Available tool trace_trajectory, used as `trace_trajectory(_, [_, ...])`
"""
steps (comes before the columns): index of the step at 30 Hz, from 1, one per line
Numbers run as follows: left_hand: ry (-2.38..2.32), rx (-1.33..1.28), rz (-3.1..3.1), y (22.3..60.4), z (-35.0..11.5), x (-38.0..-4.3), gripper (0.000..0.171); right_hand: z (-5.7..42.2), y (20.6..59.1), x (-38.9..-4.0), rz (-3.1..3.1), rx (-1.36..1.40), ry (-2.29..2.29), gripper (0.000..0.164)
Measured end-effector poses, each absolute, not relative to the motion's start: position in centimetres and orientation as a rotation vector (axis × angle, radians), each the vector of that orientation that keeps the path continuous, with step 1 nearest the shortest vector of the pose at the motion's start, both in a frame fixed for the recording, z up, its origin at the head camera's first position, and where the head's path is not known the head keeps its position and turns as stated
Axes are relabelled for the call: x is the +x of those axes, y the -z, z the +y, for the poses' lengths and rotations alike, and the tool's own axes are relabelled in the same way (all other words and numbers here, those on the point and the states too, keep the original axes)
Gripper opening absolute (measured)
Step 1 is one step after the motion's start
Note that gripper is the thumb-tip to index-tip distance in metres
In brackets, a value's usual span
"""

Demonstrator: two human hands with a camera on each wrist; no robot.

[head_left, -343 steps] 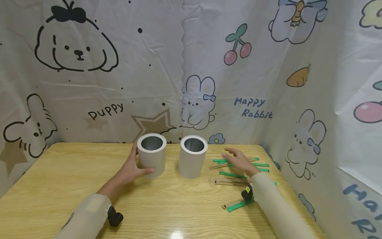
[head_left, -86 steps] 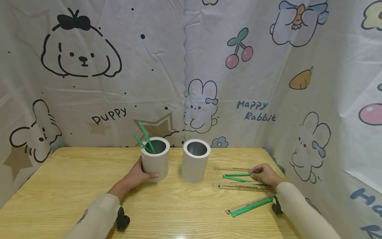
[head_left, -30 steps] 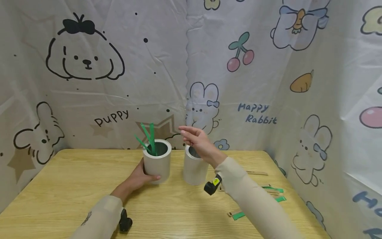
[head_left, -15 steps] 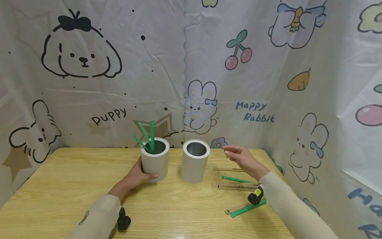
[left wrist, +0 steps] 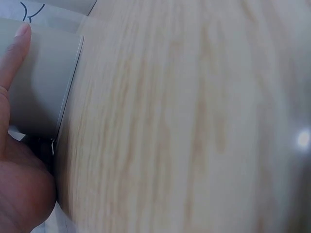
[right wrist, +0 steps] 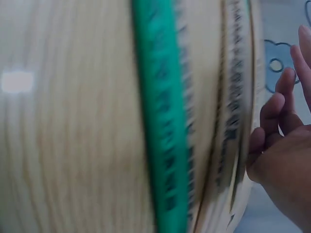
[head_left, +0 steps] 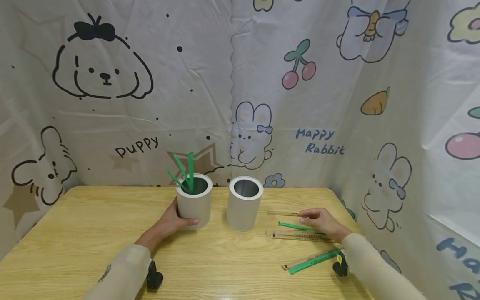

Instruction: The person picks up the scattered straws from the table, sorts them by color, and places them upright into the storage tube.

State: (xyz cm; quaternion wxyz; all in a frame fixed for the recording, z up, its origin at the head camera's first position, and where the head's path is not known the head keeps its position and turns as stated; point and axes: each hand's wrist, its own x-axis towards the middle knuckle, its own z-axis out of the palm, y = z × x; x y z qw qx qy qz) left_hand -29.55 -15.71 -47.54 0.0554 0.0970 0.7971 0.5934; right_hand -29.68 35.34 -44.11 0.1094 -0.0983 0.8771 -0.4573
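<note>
My left hand (head_left: 168, 221) holds a white cylindrical container (head_left: 194, 210) upright on the table, its thumb across the front. Several slim green wrapped sticks (head_left: 191, 173) lean in that container and poke above its rim. Over the right side of the table is my right hand (head_left: 324, 223), fingertips down by a thin brown stick (head_left: 281, 213) and a green stick (head_left: 294, 226). In the right wrist view its fingers (right wrist: 272, 109) are loosely bent, and no stick shows between them. The left wrist view shows my left thumb (left wrist: 14, 56) against the container's wall.
A second white container (head_left: 243, 212) stands upright just right of the first. Brown printed sticks (head_left: 300, 236) lie near my right hand, and a green stick (head_left: 311, 262) rests beside a brown one closer to me. Patterned cloth (head_left: 210, 83) hangs behind the wooden table (head_left: 93, 229).
Green sticks now stand in the left container, where none stood at first. My right hand has moved from near the containers back right and lowered to the loose sticks. My left hand stays put.
</note>
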Motion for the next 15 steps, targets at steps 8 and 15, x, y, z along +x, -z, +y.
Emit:
trace_trajectory(8, [-1.820, 0.310, 2.404, 47.7, -15.6, -29.5, 0.108, 35.8, 45.9, -30.1, 2.601, -0.344, 1.300, 0.036])
trace_trajectory(15, [-1.812, 0.295, 2.407, 47.5, -15.5, -29.5, 0.108, 34.8, 45.8, -30.3, 2.661, -0.428, 1.200, 0.030])
